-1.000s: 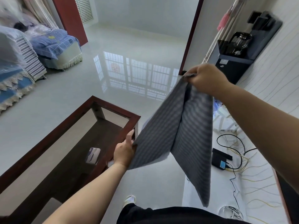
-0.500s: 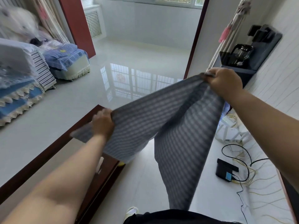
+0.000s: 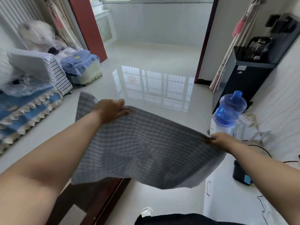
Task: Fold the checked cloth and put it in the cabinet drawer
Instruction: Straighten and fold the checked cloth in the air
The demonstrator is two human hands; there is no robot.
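Note:
The grey checked cloth [image 3: 142, 151] is stretched out nearly flat in the air in front of me, above the floor and the table's corner. My left hand [image 3: 112, 109] grips its far left edge, and a flap of the cloth hangs behind that hand. My right hand [image 3: 219, 139] pinches the cloth's right edge, lower and nearer the white cabinet top [image 3: 227, 200]. The near edge of the cloth sags and curls. No drawer is visible.
A dark wooden glass-top table [image 3: 103, 200] stands under the cloth at lower left. On the right, the cabinet top carries a blue water bottle [image 3: 230, 109], cables and a small black box [image 3: 240, 173]. A black water dispenser [image 3: 243, 78] stands behind. Covered sofas [image 3: 29, 101] line the left.
The cloth, hanging folded from my raised right hand a second ago, is now spread wide. My left hand moved up and away to the left; my right hand dropped lower to the right.

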